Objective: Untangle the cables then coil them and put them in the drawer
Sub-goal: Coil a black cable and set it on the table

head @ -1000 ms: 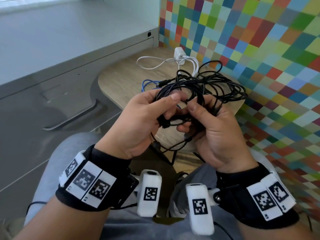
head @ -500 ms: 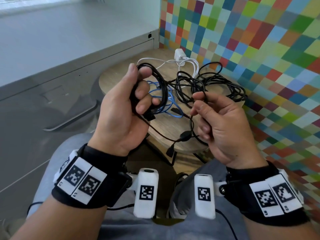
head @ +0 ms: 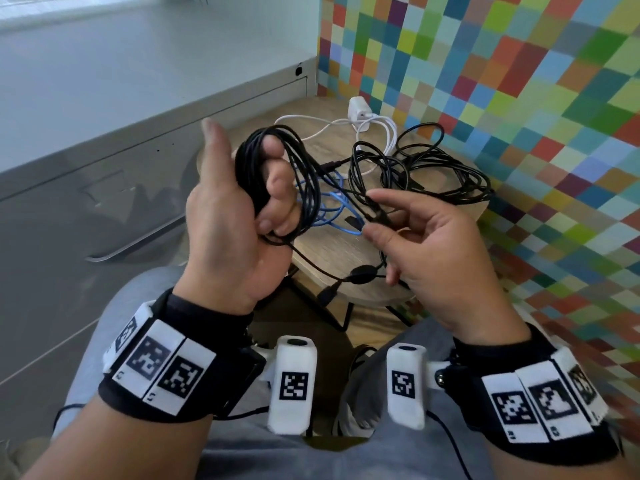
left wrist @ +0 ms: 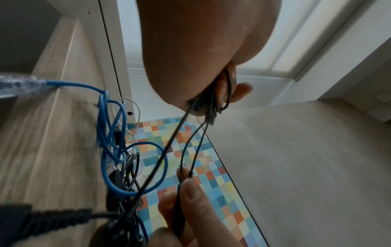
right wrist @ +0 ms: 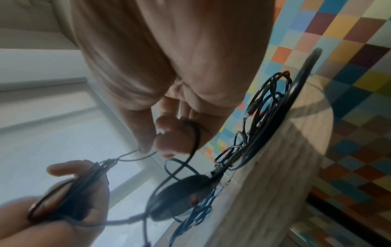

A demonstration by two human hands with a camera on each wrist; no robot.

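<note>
My left hand [head: 247,164] is raised over the table's near left. Its fingers curl through a coil of black cable [head: 249,157] and the thumb points up. A strand runs down from the coil past an oval inline module [head: 362,273] and a plug [head: 327,294]. My right hand [head: 374,214] pinches the same black cable between thumb and forefinger, other fingers spread. The left wrist view shows that pinch [left wrist: 188,183]. In the right wrist view the coil [right wrist: 84,180] sits in the left hand. A blue cable [head: 329,209], a black tangle [head: 433,174] and a white charger cable [head: 358,110] lie on the table.
The round wooden table [head: 329,251] stands against a multicoloured checkered wall [head: 519,98]. To the left is a grey cabinet with a drawer front and long metal handle [head: 135,242], closed. My lap in grey trousers is below the hands.
The hands have come apart out of the tangle. The left hand rose to the left with the black coil round its fingers; the right now pinches a single strand.
</note>
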